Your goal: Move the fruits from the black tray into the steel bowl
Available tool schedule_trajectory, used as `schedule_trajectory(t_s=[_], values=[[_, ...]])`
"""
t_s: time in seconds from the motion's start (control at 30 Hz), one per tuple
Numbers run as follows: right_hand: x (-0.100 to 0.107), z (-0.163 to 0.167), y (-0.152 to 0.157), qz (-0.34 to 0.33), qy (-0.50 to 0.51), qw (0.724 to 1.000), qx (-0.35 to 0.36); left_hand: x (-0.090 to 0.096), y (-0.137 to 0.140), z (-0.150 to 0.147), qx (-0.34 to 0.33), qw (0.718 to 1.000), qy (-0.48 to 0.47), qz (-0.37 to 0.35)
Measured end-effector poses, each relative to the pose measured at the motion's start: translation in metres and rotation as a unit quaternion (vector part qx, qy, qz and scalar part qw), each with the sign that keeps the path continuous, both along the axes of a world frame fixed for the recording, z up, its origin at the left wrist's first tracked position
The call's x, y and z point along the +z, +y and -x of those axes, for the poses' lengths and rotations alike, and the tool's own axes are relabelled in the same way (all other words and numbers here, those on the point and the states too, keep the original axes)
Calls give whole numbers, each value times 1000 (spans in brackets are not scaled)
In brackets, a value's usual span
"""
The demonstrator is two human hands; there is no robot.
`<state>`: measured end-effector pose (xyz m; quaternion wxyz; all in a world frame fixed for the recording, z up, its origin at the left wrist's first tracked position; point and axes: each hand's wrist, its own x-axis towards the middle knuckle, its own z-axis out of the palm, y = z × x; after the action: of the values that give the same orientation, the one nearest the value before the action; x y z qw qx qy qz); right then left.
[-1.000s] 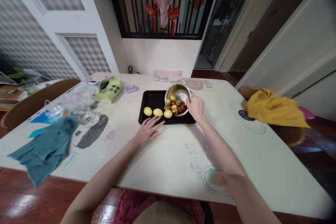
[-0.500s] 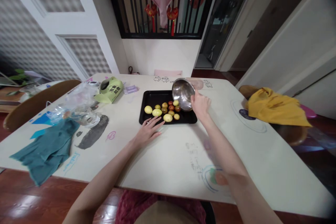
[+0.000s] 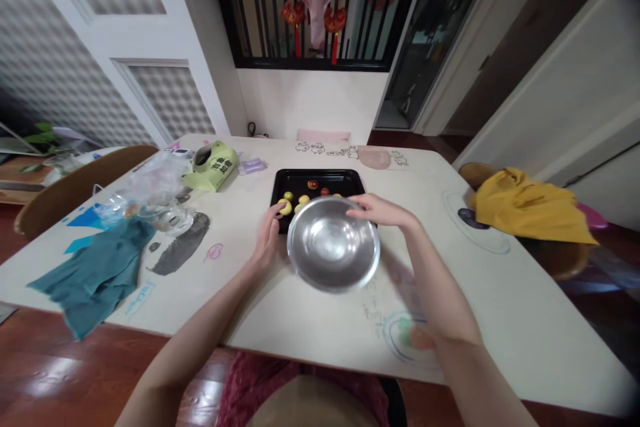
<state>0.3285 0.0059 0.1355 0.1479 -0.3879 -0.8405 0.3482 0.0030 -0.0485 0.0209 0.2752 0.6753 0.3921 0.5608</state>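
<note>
My right hand [image 3: 379, 209] grips the far right rim of a shiny metal mixing bowl [image 3: 333, 247], with the fingers inside and nothing visible in it. The bowl hangs over the near side of a black baking tray [image 3: 320, 177], hiding part of it. In the tray lie small round fruits, among them a reddish one [image 3: 313, 185] and a yellow one [image 3: 285, 207]; the rest are partly behind the bowl. My left hand [image 3: 267, 237] is at the tray's left near corner, fingers extended, fingertips against the yellow fruit; whether they press on it I cannot tell.
Left on the white table [image 3: 240, 293] are a teal cloth [image 3: 100, 273], clear plastic packaging [image 3: 165, 213] and a green tissue holder [image 3: 215, 163]. A small purple packet [image 3: 253, 167] lies behind. A yellow garment [image 3: 525, 203] drapes over the right chair.
The bowl has moved from above the tray's right side toward me and now faces upward more. My left hand has shifted left to the tray's corner. Some fruits are now hidden.
</note>
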Motion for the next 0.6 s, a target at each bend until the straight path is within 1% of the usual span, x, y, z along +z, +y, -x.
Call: schedule_trajectory(t_s=[0.07,0.1,0.17,0.23,0.33,0.4,0.47,0.5,0.53,0.6], values=[[-12,17,0,27,-25,994,105,2,-1,-1,-7,999,-46,10],[-19,26,0,37,-37,989,139,3,-2,-1,-13,998,-58,14],[-32,40,2,50,-57,982,171,4,-3,-1,-31,997,-62,14],[-44,50,3,60,-66,981,170,5,-4,0,-57,997,-51,1],[-52,51,4,93,-55,986,129,8,-6,2,-102,994,-17,-42],[-51,45,3,127,-36,988,85,14,-8,4,-128,989,17,-73],[-48,35,3,136,-8,990,28,20,-10,4,-158,982,56,-90],[-47,29,4,118,5,993,-7,23,-11,5,-174,978,74,-92],[-46,23,4,83,13,995,-49,26,-12,5,-190,974,88,-89],[-45,12,8,-21,1,990,-140,29,-13,5,-222,967,103,-77]])
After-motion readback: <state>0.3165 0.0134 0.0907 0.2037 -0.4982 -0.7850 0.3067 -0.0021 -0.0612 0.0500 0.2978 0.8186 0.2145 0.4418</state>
